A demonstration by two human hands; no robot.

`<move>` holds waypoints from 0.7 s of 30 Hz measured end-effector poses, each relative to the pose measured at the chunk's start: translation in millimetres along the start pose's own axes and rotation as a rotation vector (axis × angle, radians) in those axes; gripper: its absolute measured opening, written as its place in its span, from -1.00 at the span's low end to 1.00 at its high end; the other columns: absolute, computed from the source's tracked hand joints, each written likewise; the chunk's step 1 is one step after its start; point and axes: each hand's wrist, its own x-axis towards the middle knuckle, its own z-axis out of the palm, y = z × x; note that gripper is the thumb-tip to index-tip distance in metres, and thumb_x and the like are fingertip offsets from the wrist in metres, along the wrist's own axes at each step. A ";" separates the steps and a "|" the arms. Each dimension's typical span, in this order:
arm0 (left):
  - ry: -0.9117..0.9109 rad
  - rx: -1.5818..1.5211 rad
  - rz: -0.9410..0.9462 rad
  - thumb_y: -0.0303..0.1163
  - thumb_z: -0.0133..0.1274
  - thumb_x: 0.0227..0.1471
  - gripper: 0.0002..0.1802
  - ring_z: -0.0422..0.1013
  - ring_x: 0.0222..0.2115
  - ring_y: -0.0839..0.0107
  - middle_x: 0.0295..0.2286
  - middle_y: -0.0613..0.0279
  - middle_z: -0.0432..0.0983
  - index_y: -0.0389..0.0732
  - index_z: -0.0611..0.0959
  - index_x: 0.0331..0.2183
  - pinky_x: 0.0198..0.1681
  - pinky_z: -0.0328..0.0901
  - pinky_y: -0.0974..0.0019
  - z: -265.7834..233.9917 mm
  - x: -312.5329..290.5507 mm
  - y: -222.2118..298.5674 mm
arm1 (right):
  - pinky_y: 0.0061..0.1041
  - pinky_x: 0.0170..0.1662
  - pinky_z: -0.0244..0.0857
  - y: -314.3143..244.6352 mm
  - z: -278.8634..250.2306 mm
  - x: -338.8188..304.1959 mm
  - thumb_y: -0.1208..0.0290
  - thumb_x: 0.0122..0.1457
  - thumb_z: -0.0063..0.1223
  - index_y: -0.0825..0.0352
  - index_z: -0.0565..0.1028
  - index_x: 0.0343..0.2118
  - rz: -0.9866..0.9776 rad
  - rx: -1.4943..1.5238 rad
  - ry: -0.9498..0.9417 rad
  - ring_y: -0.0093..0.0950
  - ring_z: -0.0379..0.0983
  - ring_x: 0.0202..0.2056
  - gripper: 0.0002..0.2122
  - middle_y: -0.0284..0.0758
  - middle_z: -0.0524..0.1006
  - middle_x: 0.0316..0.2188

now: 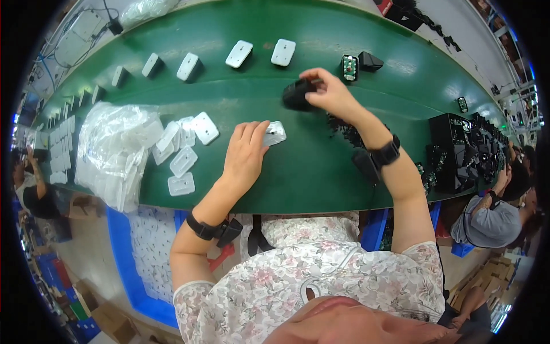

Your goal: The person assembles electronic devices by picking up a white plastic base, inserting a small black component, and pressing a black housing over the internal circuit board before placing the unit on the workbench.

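My right hand (333, 98) grips a black plastic housing (297, 95), thumb and fingers on its right end, just above the green table. The housing is a little blurred. Nearer to me, my left hand (243, 150) has its thumb and forefinger about the left side of a small white plastic cover (277, 133), which lies flat on the table. Part of that cover is hidden under the fingers. More white covers (205, 128) lie loose to the left of this hand. A heap of small dark parts (346, 133) sits below my right wrist.
A clear bag (114, 155) of white covers lies at left. White-topped units (239, 54) stand in a row along the far side. An open housing with a green circuit board (349, 67) is beside a black housing (371, 61). Black housings (450, 140) crowd the right.
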 end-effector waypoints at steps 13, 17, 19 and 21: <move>0.128 -0.299 -0.137 -0.77 -0.03 -0.19 -0.34 0.27 0.01 0.11 0.03 0.12 0.31 -0.19 0.38 0.03 0.02 0.23 0.20 -8.0 -11.5 -1.9 | -0.39 -0.01 0.25 -31.2 38.5 -68.2 0.60 -0.05 0.07 0.31 0.42 -0.08 -0.402 -0.458 -0.071 -0.25 0.36 -0.09 -0.61 -0.20 0.43 -0.16; 0.039 -0.330 -0.107 -0.78 -0.14 -0.16 -0.42 0.25 0.05 0.15 0.03 0.12 0.32 -0.22 0.45 -0.02 0.07 0.19 0.22 -4.0 -16.9 -0.6 | -0.40 -0.01 0.26 -28.9 46.1 -73.1 0.60 -0.06 0.08 0.30 0.42 -0.07 -0.391 -0.513 -0.148 -0.26 0.36 -0.08 -0.61 -0.22 0.43 -0.13; -0.024 -0.221 -0.021 -0.75 -0.18 -0.13 -0.42 0.24 0.06 0.16 0.03 0.13 0.33 -0.22 0.44 0.00 0.09 0.17 0.20 0.9 -19.3 -5.3 | -0.39 -0.02 0.26 -27.0 48.0 -72.0 0.60 -0.06 0.09 0.30 0.42 -0.07 -0.382 -0.507 -0.150 -0.26 0.36 -0.09 -0.60 -0.22 0.43 -0.13; -0.034 -0.210 -0.023 -0.73 -0.19 -0.13 -0.43 0.24 0.06 0.18 0.03 0.14 0.33 -0.22 0.44 0.00 0.10 0.16 0.19 0.9 -19.2 -7.6 | -0.39 -0.03 0.27 -25.2 49.2 -70.6 0.60 -0.06 0.09 0.30 0.42 -0.07 -0.367 -0.503 -0.145 -0.26 0.36 -0.09 -0.60 -0.22 0.42 -0.13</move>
